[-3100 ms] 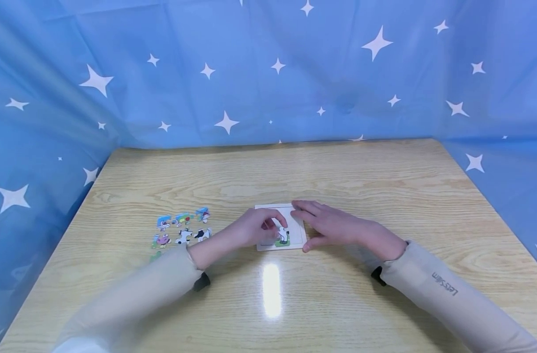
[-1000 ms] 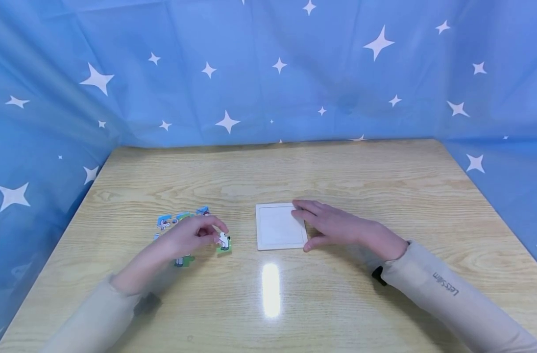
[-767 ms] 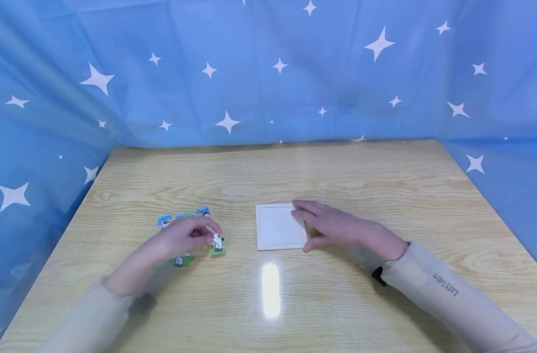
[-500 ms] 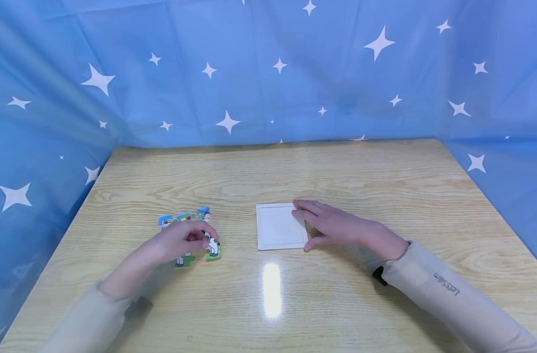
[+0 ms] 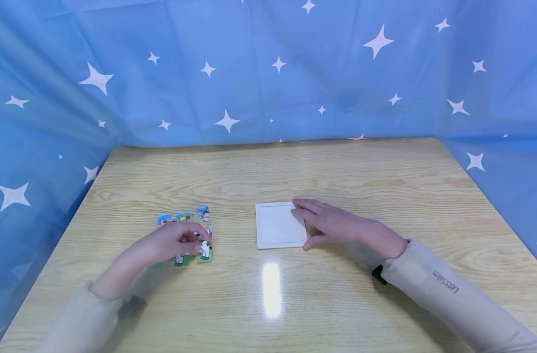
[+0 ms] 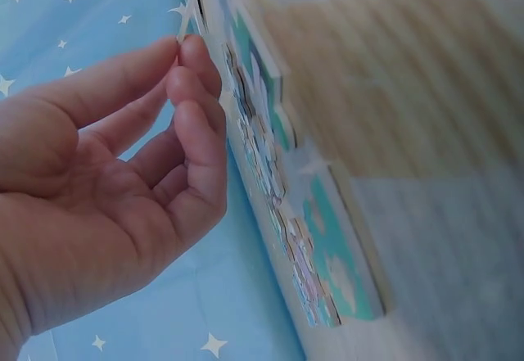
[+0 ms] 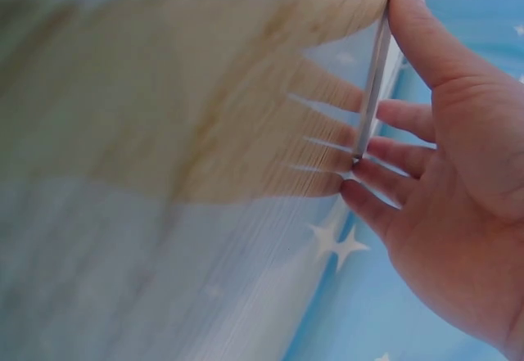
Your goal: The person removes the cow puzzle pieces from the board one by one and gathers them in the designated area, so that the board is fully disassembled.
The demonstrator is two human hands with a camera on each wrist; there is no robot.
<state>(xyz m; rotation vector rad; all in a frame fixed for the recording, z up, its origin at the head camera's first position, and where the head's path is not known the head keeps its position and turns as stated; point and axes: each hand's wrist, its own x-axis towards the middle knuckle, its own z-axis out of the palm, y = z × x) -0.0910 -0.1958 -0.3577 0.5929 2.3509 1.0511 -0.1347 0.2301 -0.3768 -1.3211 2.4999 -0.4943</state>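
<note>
My left hand point(image 5: 171, 241) pinches a jigsaw puzzle piece point(image 5: 205, 251) between thumb and fingertips, at the lower right of a group of pieces. The held piece shows a white figure on green. In the left wrist view only the thin edge of this puzzle piece point(image 6: 189, 19) shows. Other puzzle pieces point(image 5: 204, 212) lie close together on the table, partly hidden by the hand. At the table's middle lies a white square puzzle tray point(image 5: 279, 225) with a raised rim and a bare inside. My right hand point(image 5: 339, 226) rests along its right edge, fingers extended and thumb near the lower corner.
The wooden table point(image 5: 374, 171) reaches back to a blue curtain point(image 5: 268, 68) with white stars, which also hangs at both sides. A bright light reflection lies on the tabletop in front of the tray.
My left hand has lifted the puzzle piece out of the tray and carried it left to the other pieces, lowering it beside them. The right hand has stayed at the tray's edge.
</note>
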